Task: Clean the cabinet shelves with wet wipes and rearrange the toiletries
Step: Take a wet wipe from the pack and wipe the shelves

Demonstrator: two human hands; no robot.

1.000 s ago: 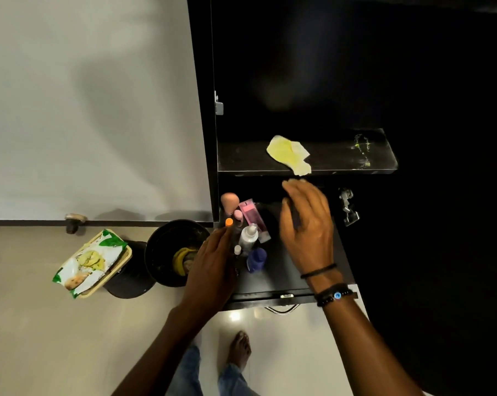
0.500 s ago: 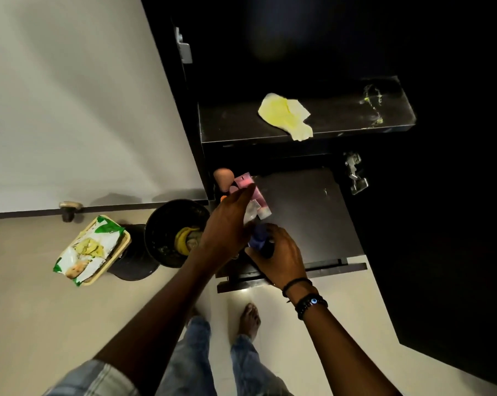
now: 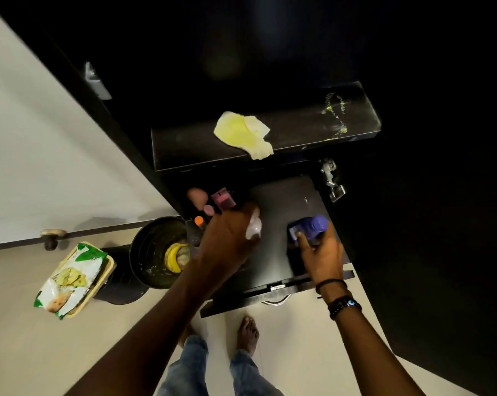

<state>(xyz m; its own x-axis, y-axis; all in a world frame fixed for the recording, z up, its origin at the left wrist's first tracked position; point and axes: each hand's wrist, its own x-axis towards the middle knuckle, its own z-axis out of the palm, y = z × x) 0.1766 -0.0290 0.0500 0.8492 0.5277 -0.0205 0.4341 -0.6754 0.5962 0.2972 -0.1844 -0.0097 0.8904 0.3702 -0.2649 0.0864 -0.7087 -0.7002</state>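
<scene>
Hands apart over the lower shelf point(image 3: 278, 207): left hand point(image 3: 227, 241) grips a pale bottle point(image 3: 254, 227) beside the clustered toiletries point(image 3: 223, 201), right hand point(image 3: 324, 252) grips a purple bottle point(image 3: 313, 225) at its right side, likely spacing items out; yellow wipe point(image 3: 238, 131) lies on the upper shelf point(image 3: 301, 128).

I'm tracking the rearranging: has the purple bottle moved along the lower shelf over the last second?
Yes. The right hand has carried the purple bottle from the toiletries at the lower shelf's left end rightward, toward the metal hinge.
</scene>
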